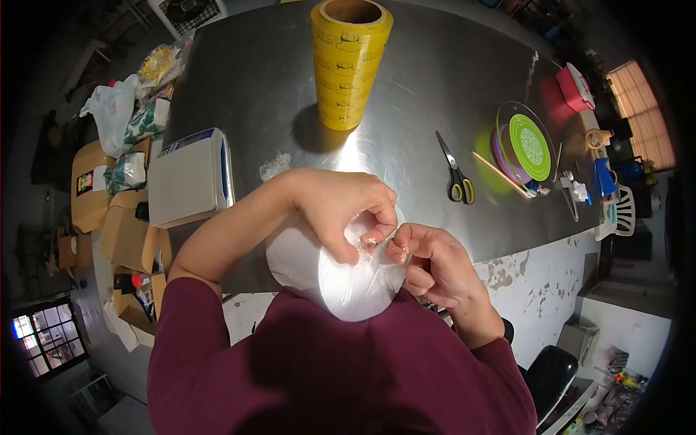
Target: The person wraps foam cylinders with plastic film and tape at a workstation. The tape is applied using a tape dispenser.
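Note:
A large white roll (346, 284) lies on its side against my body at the table edge, its round end turned toward the right. Clear plastic film (370, 270) is gathered in creases over that end. My left hand (348, 210) arches over the roll, its fingertips pinched on the film near the centre. Close beside it, my right hand (438, 264) pinches the film between thumb and fingers. Beyond my hands a tall yellow printed roll (348, 69) with a cardboard core stands upright. Crumpled clear film (275, 167) sits left of my left wrist.
Black-and-yellow scissors (454, 170) and a wooden stick (500, 174) lie to the right, near a green disc (531, 147). A grey-white scale-like box (190, 177) stands left, with cardboard boxes (127, 232) beyond. A pink container (575, 88) is at the far right.

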{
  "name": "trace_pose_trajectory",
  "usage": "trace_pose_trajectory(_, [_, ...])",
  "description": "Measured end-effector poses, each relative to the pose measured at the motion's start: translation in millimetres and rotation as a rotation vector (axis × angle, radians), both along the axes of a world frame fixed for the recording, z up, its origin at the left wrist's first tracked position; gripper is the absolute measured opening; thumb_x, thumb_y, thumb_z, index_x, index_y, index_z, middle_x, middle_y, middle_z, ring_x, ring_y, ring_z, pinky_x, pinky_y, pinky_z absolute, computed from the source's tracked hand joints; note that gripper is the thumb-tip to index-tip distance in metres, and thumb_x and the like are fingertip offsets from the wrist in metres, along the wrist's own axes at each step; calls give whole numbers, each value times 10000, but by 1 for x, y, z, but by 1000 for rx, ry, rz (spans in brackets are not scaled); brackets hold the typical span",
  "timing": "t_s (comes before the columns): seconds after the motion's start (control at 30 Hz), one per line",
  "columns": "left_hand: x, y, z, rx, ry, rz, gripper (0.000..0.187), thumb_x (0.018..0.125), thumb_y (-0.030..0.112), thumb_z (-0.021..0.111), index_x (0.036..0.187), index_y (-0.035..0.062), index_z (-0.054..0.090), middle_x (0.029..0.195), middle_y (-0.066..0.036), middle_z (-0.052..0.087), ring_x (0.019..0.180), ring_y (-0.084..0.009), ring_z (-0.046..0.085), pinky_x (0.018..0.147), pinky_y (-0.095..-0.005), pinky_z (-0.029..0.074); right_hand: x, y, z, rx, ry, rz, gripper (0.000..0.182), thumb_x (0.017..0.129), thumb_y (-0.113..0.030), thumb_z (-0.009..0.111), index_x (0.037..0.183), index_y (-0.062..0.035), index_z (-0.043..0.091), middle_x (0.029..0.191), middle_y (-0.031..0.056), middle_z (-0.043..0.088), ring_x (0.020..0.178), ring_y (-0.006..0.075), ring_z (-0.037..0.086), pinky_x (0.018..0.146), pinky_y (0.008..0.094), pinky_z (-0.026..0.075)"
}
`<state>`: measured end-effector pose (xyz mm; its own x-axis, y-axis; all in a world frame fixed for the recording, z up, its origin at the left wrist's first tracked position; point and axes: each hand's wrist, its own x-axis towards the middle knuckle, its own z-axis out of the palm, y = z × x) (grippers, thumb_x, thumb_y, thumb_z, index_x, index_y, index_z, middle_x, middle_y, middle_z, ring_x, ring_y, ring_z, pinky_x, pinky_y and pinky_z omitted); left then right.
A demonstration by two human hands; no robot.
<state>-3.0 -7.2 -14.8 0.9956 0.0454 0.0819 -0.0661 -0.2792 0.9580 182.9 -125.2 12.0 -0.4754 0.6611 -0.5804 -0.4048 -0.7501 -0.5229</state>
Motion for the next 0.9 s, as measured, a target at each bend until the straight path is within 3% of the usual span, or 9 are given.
trace_pose_trajectory(0.1, [0,0,-3,24,-25,2,214,491,124,725,590,93,537,633,20,556,704,-161,478,603,-278,387,4,3,-13,4,82,31,143,870,-81,503,968,2,567,722,14,534,404,28,277,364,211,208])
trace_pose_trajectory(0.3, [2,2,-3,45,-39,-32,227,492,134,732,628,89,556,644,14,560,700,-159,496,592,-273,387,0,2,1,225,-273,239,165,882,-104,604,996,15,618,732,7,559,459,6,354,395,190,243])
trace_pose_trajectory(0.4, [4,0,0,-2,-12,-31,275,492,133,732,704,76,567,649,9,567,715,-156,512,601,-274,398,-4,0,1,388,-276,145,135,884,-114,634,954,2,628,736,-15,561,534,-5,391,457,172,278])
trace_pose_trajectory(0.5, [3,-3,3,-79,22,-11,353,495,135,734,793,60,561,651,2,574,726,-154,544,622,-280,416,-3,-1,-3,390,-286,-18,96,893,-95,617,939,-10,612,729,-44,541,601,-5,410,514,170,305])
trace_pose_trajectory(0.6, [0,0,1,-5,44,-28,403,502,134,739,842,40,544,688,-19,577,719,-162,598,639,-285,443,14,-1,6,463,-113,-283,88,903,-100,607,920,-16,587,718,-58,524,615,-4,406,530,174,309])
trace_pose_trajectory(0.7, [-2,-1,3,-17,63,-34,403,513,122,742,840,24,529,750,-51,569,699,-182,643,637,-285,470,16,-2,12,745,-498,-246,120,930,-138,572,919,-19,567,713,-57,507,625,5,416,558,178,334])
trace_pose_trajectory(0.83, [0,-3,5,-81,93,-3,375,537,127,717,854,32,541,684,-66,640,680,-174,634,709,-297,479,11,-2,-1,872,-696,67,197,882,-195,633,917,-1,623,801,41,611,704,120,530,649,248,424])
trace_pose_trajectory(0.87, [-1,-3,5,-91,94,-1,372,536,124,717,851,31,540,683,-66,636,678,-174,633,711,-295,480,11,-3,-5,1046,-757,138,198,827,-189,688,903,-11,651,850,88,642,764,198,586,685,294,452])
trace_pose_trajectory(0.9, [-1,-4,6,-100,94,0,370,535,122,716,847,31,540,682,-66,633,675,-174,633,714,-293,480,8,-5,-4,1081,-755,145,197,819,-187,694,901,-14,649,852,95,641,778,210,594,693,300,456])
